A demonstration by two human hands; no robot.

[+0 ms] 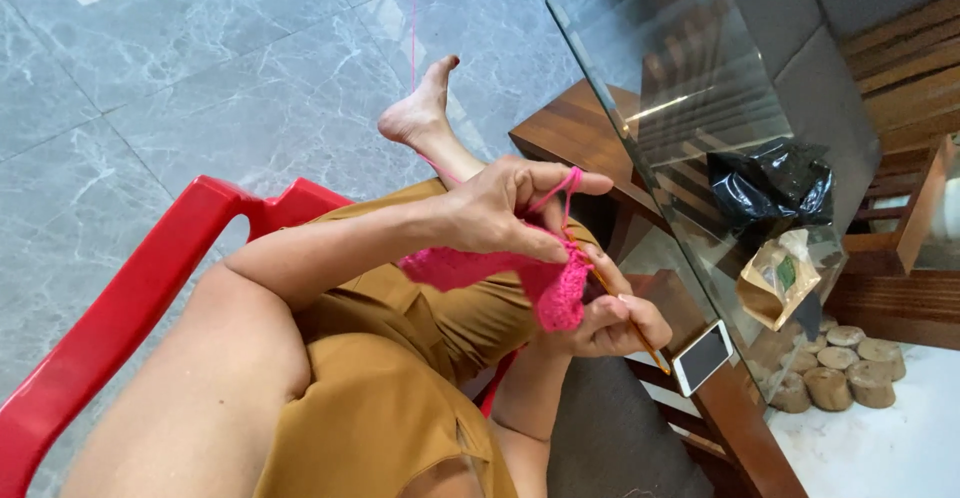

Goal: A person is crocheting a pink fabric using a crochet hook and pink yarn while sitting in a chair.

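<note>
Two bare hands worked close together over the person's lap. The left hand (pixel 500 208) reached across from the upper left, its thumb and fingers pinched on the top edge of a pink crochet piece (pixel 520 278), with a loop of pink yarn (pixel 560 190) drawn over the outstretched forefinger. That grip was clenched on the fabric. The right hand (pixel 610 320) sat just below and to the right, fingers curled round a thin wooden hook (pixel 640 336) whose shaft slanted down toward the lower right; its grip was closed on the hook, and the hook's upper end was hidden in the stitches. The crochet piece hung between the two hands, touching both, a flat strip running left over the thigh and a thicker bunch at the right.

From the left forefinger the yarn ran up past a bare foot (pixel 418 108) and away across the grey marble floor (pixel 200 78) to the top edge of the picture. The person wore mustard-brown clothing (pixel 380 398) and sat in a red plastic chair (pixel 120 318), its arm showing at the left.

To the right stood a glass-topped bench (pixel 640 48) on a dark wooden frame. A black plastic bag (pixel 770 183) and a clear packet (pixel 775 278) lay on the glass, well apart from the hands. A white phone (pixel 702 356) lay near the right hand, at the bench's edge. Short round wood blocks (pixel 845 363) sat grouped further right.
</note>
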